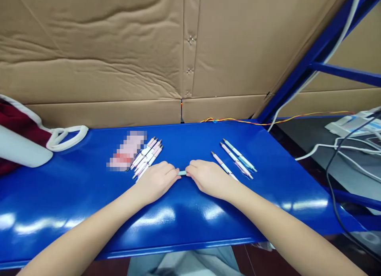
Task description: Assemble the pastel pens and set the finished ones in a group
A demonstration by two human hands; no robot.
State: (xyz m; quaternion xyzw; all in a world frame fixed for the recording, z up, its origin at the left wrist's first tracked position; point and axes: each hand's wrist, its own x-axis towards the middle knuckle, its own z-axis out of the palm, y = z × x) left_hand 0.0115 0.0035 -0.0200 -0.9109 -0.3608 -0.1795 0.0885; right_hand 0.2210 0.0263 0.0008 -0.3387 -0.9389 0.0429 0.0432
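Observation:
Between my two hands, just above the blue table, is a light green pen (pixel 181 173); only a short middle part of it shows. My left hand (pixel 157 181) is closed on its left end, and my right hand (pixel 206 177) grips the right end. Beside my left hand lies a bunch of several pink and white pens (pixel 149 157), tips pointing away. Past my right hand a pink pen (pixel 222 163) lies apart, partly covered by that hand. Further right, another pink pen (pixel 235 160) rests next to a light green pen (pixel 239 154).
A blurred pink packet (pixel 127 151) lies left of the bunched pens on the blue table (pixel 89 196). At far left are a white cylinder (pixel 24 147) and a dark red bag (pixel 18 117) with white trim. Cables (pixel 330 165) hang at the right by a blue frame (pixel 294 66). Cardboard (pixel 119 69) stands behind.

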